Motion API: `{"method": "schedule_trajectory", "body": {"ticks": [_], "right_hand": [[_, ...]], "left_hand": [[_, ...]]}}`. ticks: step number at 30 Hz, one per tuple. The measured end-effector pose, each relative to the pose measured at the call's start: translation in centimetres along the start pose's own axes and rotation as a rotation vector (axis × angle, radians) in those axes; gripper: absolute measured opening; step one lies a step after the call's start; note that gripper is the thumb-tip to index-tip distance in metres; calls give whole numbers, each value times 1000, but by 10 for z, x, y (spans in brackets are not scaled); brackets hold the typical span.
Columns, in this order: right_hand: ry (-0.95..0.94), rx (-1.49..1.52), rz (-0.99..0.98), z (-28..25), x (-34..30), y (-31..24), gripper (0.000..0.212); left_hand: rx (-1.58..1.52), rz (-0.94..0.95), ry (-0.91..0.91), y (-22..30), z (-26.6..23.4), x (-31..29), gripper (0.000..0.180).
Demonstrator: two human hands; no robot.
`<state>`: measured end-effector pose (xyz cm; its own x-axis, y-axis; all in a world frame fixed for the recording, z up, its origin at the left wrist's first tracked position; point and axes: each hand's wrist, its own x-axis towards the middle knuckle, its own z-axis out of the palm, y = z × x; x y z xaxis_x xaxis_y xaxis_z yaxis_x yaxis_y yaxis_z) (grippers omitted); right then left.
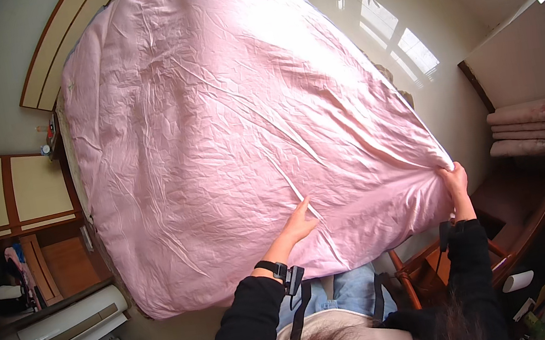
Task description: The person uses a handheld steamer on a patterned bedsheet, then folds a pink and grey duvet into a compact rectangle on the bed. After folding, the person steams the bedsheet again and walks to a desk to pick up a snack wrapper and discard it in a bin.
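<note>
A large pink quilt [199,160], wrinkled all over, lies spread across the bed in front of me. At the quilt's near right corner, my right hand [456,179] is closed around the fabric, and folds fan out from that grip. My left hand [296,224] rests on the quilt near its front edge, beside a long raised crease. Its index finger and thumb stand apart; the other fingers are partly hidden. A dark strap with a small device [291,278] sits on my left wrist.
A wooden chair [406,277] stands by the near right corner. Folded floral bedding [542,121] is stacked at the right. On the left are a cabinet [37,187] and a white air conditioner [71,322]. The headboard [51,55] is at the far left, and glossy floor [369,17] runs along the right.
</note>
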<state>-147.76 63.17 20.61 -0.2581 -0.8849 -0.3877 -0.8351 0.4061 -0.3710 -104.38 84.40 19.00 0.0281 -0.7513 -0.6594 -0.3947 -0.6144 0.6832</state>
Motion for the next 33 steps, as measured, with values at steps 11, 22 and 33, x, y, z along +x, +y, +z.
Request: {"method": "schedule_trajectory", "body": {"ticks": [11,22,33], "right_hand": [[-140,46,-118,6,-7,8,48],[-391,302,-241,-17,-39,-38,45],[-704,596,-169,-13,-118,-122,55]], "left_hand": [[-119,-184,141,-50,13,-10,68],[-402,-163,40,43,3,-21,53],[-524,-62,-40,39,-10,-60,51]]}}
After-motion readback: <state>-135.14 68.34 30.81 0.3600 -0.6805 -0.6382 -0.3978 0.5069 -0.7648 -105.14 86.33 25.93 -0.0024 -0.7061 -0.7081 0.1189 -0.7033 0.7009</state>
